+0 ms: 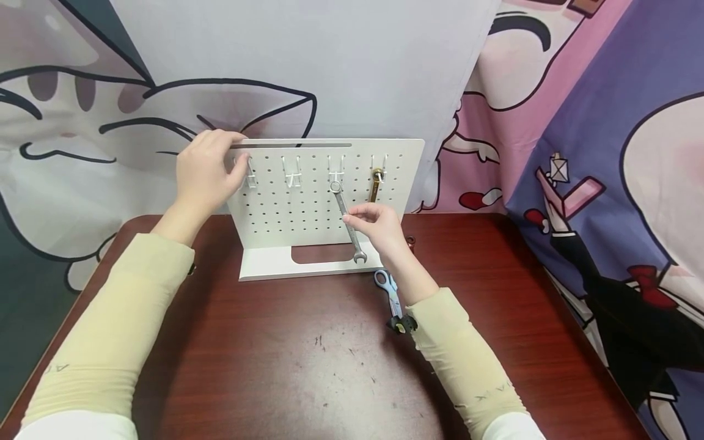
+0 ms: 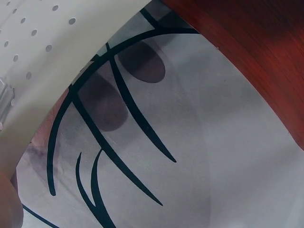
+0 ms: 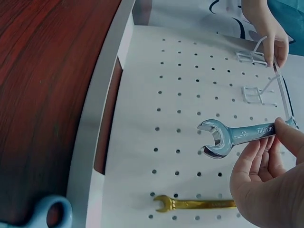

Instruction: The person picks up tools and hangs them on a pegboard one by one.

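A white pegboard stands upright on its base on the table. My left hand grips its upper left corner, thumb in front and fingers over the top edge. In my right hand, thumb and fingers pinch a silver combination wrench near its middle. The wrench slants down across the board, its ring end at a white hook and its open end low. Whether the ring sits fully on that hook I cannot tell. A gold wrench hangs from the hook to the right.
Two more white hooks, a middle one and a left one, carry no tools. Light blue scissors lie on the red-brown table before the board's right corner. A small copper-coloured object is partly hidden behind my right wrist.
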The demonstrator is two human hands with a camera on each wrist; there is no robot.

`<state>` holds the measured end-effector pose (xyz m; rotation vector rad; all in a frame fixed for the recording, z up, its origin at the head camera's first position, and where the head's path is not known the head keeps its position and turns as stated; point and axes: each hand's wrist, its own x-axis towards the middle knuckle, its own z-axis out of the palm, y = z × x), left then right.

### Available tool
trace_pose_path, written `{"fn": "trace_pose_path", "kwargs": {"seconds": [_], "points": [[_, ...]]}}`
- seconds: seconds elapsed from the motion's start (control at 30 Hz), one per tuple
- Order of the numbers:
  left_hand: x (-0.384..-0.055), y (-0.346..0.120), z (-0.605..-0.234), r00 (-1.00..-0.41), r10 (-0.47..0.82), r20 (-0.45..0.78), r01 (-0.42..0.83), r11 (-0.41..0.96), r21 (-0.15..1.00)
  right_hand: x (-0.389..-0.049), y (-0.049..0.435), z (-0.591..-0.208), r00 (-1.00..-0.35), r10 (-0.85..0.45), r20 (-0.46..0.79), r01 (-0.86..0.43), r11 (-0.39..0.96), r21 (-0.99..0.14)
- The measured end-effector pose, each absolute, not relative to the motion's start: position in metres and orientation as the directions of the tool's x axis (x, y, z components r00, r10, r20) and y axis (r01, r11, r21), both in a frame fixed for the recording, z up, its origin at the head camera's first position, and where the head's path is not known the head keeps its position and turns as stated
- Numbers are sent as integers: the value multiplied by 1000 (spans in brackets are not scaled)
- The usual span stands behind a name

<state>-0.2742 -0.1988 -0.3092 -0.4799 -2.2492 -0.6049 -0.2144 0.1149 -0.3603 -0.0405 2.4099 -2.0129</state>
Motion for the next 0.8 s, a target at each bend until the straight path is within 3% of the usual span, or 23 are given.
{"fn": "trace_pose_path", "kwargs": {"seconds": [0.8], "points": [[-274,-199,-309,-662,157,733,484,836,257,-245,94,-374,-993,92,-71,78,75,-994]]}}
